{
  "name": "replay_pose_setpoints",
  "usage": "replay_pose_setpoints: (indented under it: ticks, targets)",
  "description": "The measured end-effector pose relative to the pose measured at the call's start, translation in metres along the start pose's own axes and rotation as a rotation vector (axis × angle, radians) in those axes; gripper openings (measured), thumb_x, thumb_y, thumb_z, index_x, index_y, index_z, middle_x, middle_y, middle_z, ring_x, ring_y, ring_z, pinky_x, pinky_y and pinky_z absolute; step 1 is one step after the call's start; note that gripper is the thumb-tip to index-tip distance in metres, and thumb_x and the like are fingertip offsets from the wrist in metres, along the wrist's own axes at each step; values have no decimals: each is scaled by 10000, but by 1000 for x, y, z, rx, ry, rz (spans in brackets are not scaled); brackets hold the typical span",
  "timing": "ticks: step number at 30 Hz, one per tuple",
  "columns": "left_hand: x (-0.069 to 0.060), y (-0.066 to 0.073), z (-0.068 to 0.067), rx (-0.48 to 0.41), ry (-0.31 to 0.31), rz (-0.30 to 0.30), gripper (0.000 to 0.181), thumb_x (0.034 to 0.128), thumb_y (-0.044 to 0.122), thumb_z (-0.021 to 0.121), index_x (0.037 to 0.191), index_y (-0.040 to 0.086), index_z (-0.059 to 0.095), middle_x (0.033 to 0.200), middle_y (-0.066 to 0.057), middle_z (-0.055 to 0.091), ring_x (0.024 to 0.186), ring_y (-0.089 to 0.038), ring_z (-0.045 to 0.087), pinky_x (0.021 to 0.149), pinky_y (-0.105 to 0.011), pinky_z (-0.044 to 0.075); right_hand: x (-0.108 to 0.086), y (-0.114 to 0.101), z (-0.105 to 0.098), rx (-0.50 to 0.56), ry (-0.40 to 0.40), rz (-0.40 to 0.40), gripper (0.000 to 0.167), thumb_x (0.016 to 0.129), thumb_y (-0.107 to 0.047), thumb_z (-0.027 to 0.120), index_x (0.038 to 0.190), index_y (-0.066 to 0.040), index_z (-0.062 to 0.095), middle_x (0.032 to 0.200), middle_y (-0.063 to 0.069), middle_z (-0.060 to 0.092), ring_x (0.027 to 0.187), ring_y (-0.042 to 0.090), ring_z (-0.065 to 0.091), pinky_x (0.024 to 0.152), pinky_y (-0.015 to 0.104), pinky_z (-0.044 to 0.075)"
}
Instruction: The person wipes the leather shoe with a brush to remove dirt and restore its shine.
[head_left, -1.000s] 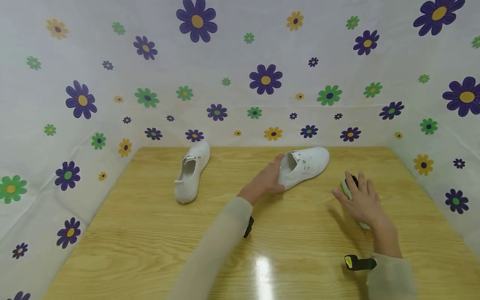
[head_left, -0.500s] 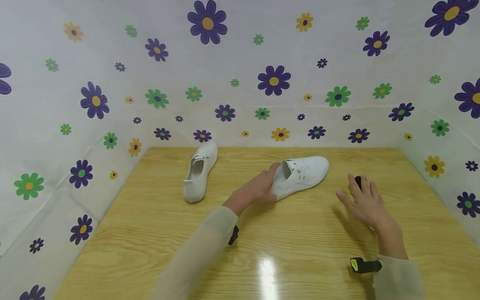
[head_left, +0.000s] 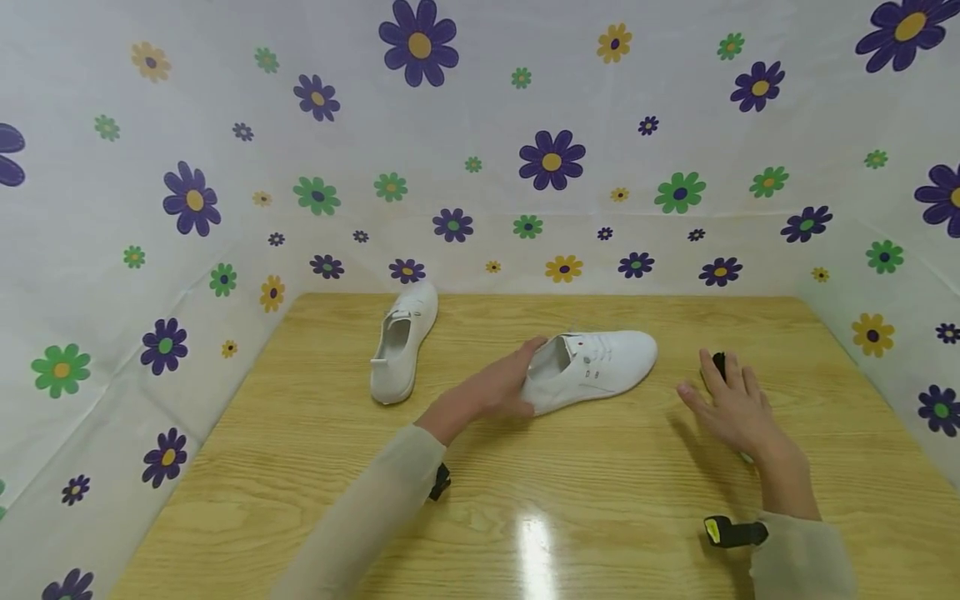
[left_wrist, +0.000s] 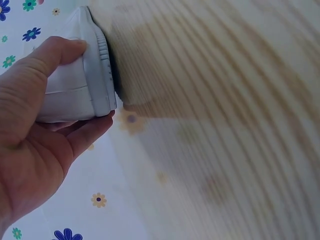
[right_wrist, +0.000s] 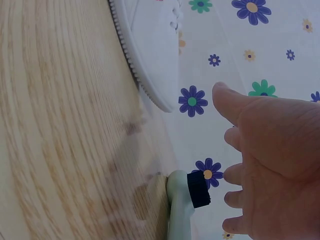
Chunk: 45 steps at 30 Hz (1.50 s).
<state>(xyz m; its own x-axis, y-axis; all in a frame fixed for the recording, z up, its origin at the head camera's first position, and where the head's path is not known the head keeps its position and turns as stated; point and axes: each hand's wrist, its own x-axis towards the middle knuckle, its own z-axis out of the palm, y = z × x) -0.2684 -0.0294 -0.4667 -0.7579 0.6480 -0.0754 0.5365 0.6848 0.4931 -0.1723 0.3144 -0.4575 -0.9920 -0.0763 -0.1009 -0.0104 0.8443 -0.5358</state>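
My left hand (head_left: 491,389) grips a white lace-up shoe (head_left: 600,367) by the heel, its toe pointing right. In the left wrist view the thumb lies on one side of the heel, with fingers (left_wrist: 90,134) round the other side. A pale green brush (right_wrist: 179,212) with black bristles (right_wrist: 199,190) lies bristles-up on the table. Above that brush hovers my right hand (head_left: 738,414), fingers spread and apart from it; most of the brush is hidden beneath the hand in the head view. The other white shoe (head_left: 403,346) stands at the left, toe toward the back.
The wooden table (head_left: 465,533) runs back to a white cloth (head_left: 450,100) printed with flowers, which also hangs along both sides. A bright light reflection lies on the table near its front.
My left hand has drawn the white shoe toward me and a little left, turning its toe more to the right. The right hand stays over the brush. The head view has shifted slightly.
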Motion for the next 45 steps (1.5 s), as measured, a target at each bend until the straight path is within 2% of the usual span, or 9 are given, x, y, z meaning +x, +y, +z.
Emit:
replay_pose_setpoints:
  ticks: [5, 11, 18, 22, 25, 32, 37, 42, 45]
  targets:
    - [-10, -10, -4, -64, -31, 11, 1091, 753, 97, 797, 1582, 181, 92, 1474, -121, 452, 1161, -180, 512, 1053, -359, 409, 0, 0, 0, -7, -3, 3, 824, 1038, -552, 327, 1582, -50, -35, 1552, 370, -166, 1387, 625, -125, 1037, 775, -17]
    - [-24, -18, -15, -105, -78, 9, 1110, 725, 73, 784, 1582, 210, 91, 1215, -112, 609, 953, -211, 564, 910, -349, 463, 1, 0, -1, -23, 0, -3, 820, 1041, -545, 326, 1578, -25, -11, 1545, 401, -115, 1378, 648, -90, 1034, 780, 1]
    - [-38, -27, -22, -132, -131, -47, 1162, 731, 15, 769, 1588, 256, 22, 1039, -68, 625, 825, -205, 574, 779, -342, 483, 0, 5, 0, -12, -26, 16, 828, 1037, -556, 321, 1580, -50, -45, 1540, 404, -135, 1376, 640, -126, 1035, 774, -22]
    - [-42, -25, -23, -137, -129, -79, 1146, 752, 0, 750, 1588, 252, 8, 1010, -75, 616, 792, -193, 559, 748, -332, 469, 1, 8, 1, -27, -24, 18, 812, 1042, -547, 319, 1583, -68, -51, 1544, 399, -131, 1378, 639, -119, 1039, 772, -13]
    - [-48, -21, -23, -105, -88, -96, 1113, 770, -23, 731, 1589, 200, 10, 998, -112, 617, 721, -191, 537, 707, -335, 453, 2, 9, 2, -34, -17, 9, 796, 1046, -538, 316, 1587, -80, -46, 1554, 387, -119, 1385, 635, -103, 1044, 770, -1]
    - [-55, -14, -22, -6, -7, -87, 1032, 821, -25, 729, 1586, 122, 52, 1272, -200, 599, 856, -206, 560, 868, -369, 466, 2, 8, 2, -21, -10, 17, 789, 1047, -534, 314, 1588, -77, -34, 1562, 375, -115, 1397, 622, -92, 1030, 785, 10]
    - [-60, -14, -22, -18, 1, -87, 1037, 825, -9, 738, 1590, 128, 52, 1318, -216, 586, 914, -221, 590, 921, -387, 471, 2, 9, 3, -28, -23, 33, 797, 1045, -540, 314, 1586, -76, -41, 1559, 377, -119, 1396, 619, -97, 1030, 783, 15]
    - [-65, -16, -21, -42, 16, -109, 1019, 850, 36, 722, 1596, 147, 37, 1433, -224, 507, 1144, -259, 598, 1031, -406, 434, 4, 9, 4, -56, -3, 10, 786, 1051, -523, 309, 1582, -34, -4, 1551, 401, -79, 1383, 646, -50, 1024, 788, 61]
    - [-65, -16, -22, -49, 17, -125, 1022, 850, 57, 718, 1596, 147, 25, 1347, -222, 575, 1068, -244, 623, 986, -397, 462, 5, 9, 2, -47, -1, 3, 789, 1051, -523, 314, 1580, -27, 2, 1547, 407, -85, 1380, 649, -61, 1028, 786, 52]
